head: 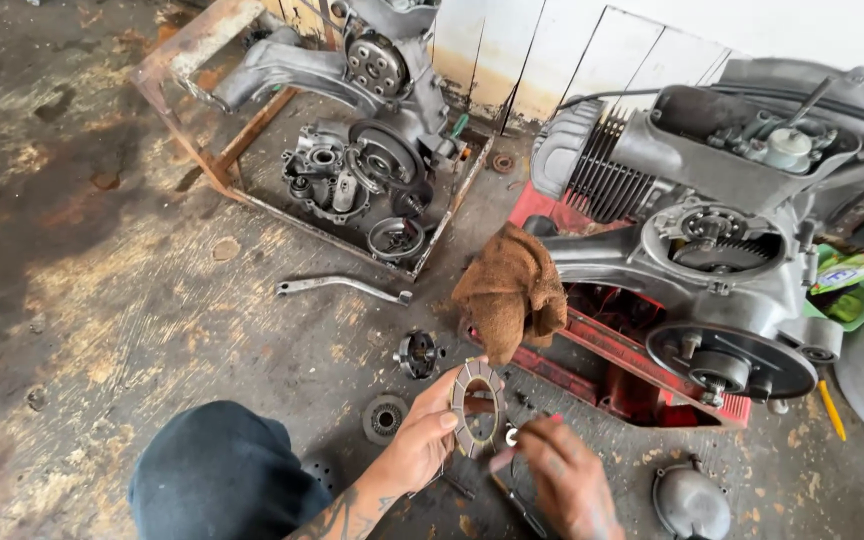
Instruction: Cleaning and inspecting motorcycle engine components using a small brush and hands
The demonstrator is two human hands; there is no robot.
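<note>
My left hand [420, 438] holds a round clutch friction plate [477, 405], a ring with segmented pads, upright between thumb and fingers. Beside it, my right hand [564, 480] pinches a small slim tool with a pinkish tip [512, 450] at the ring's lower right edge. Both hands hover low over the stained concrete floor, just in front of a scooter engine [712, 230] resting on a red stand [602, 375]. A brown rag [510, 290] hangs over the engine's left arm.
On the floor lie a small gear hub [418, 353], a round toothed disc [385, 418], a bent metal lever [344, 287] and a grey cover [692, 503]. A second dismantled engine [372, 170] sits in a rusty frame behind. My dark-clothed knee [222, 475] is at bottom left.
</note>
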